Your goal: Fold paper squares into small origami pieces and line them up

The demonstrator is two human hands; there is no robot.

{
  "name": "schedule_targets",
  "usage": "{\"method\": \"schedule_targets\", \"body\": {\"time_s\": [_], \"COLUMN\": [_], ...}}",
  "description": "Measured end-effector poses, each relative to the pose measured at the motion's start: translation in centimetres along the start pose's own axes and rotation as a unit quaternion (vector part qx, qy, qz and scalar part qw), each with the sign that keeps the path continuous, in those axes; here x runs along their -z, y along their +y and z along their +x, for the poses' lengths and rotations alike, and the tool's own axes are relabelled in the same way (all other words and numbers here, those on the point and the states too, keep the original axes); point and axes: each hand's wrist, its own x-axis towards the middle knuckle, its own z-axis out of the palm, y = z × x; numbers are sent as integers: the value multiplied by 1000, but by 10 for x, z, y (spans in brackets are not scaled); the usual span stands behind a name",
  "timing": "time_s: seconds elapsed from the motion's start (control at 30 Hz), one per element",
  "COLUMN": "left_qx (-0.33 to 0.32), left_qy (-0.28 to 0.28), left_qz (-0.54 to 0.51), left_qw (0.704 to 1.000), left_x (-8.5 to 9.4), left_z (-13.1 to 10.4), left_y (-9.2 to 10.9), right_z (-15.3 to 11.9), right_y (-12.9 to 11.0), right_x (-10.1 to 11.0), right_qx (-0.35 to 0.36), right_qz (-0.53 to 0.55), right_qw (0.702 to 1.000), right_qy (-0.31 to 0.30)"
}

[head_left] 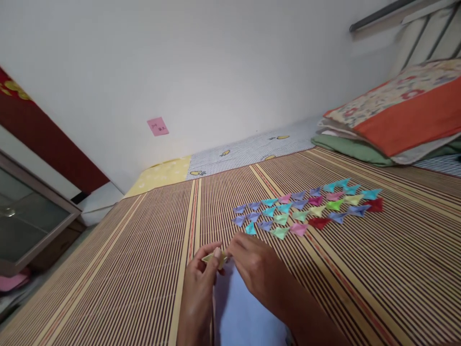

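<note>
A small pale yellow folded paper [211,258] is pinched between the thumb and fingers of my left hand [202,274]. My right hand [254,262] touches the right end of the same paper, its fingers pressed together there; the fingertips are partly hidden. Beyond my hands, several folded paper pieces in blue, teal, pink, green, yellow and red lie in rows on the striped bamboo mat [151,259]. The closest of them is a teal piece [250,228], just past my right hand. Below my hands is a light blue surface [245,312].
Folded bedding [406,115] is stacked at the right, by the wall. A pink note [157,126] is stuck to the wall. Patterned cloth [245,148] runs along the mat's far edge. A glass-fronted cabinet [32,216] stands at the left.
</note>
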Motion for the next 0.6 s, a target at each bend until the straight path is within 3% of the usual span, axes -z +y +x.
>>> {"method": "schedule_targets", "body": {"time_s": [0.17, 0.37, 0.47, 0.6], "left_qx": [-4, -9, -8, 1], "left_qy": [38, 94, 80, 64], "left_qz": [-25, -85, -95, -101], "left_qw": [999, 992, 992, 993], "left_x": [5, 17, 18, 18], "left_z": [2, 6, 7, 7], "left_y": [-3, -7, -8, -7], "right_z": [-2, -8, 8, 53], "right_y": [24, 74, 83, 93], "right_x": [14, 67, 78, 60], "right_qx": [1, -65, -88, -85], "right_qz": [23, -36, -73, -104], "right_qw": [998, 980, 982, 989], "right_qy": [53, 182, 152, 56]}}
